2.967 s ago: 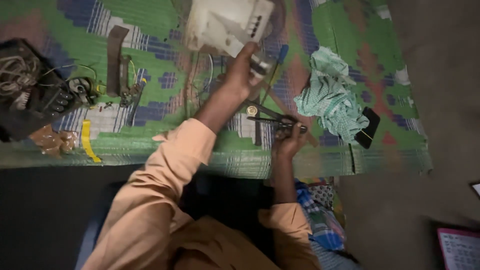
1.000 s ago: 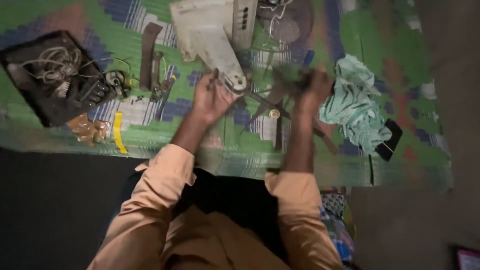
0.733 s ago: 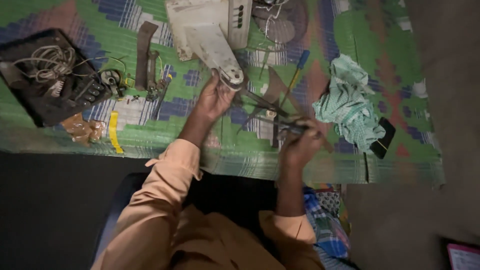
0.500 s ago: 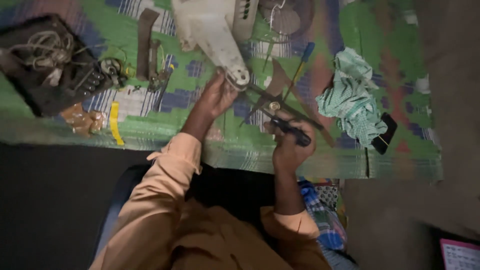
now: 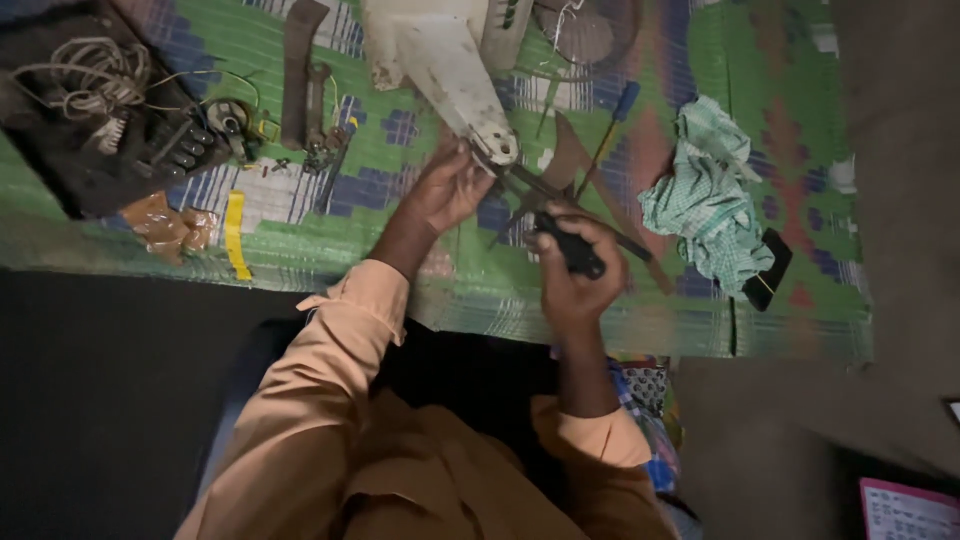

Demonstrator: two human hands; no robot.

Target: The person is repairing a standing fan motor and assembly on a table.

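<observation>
Woven mat (image 5: 780, 60) looking matt, ribbed; white fan housing (image 5: 440, 60) showing smooth scuffed plastic; checked rag (image 5: 710, 200) right of it looking soft crumpled cloth.

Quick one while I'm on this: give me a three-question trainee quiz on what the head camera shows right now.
1. True or false: the right hand grips a dark-handled tool.
2. Which thing does the left hand touch? A) the green checked cloth B) the white housing C) the yellow strip
3. Fill in: the coiled cord lies on a dark ____ at the upper left.

Key
1. True.
2. B: its fingers rest at the housing's lower end.
3. Tray.
</observation>
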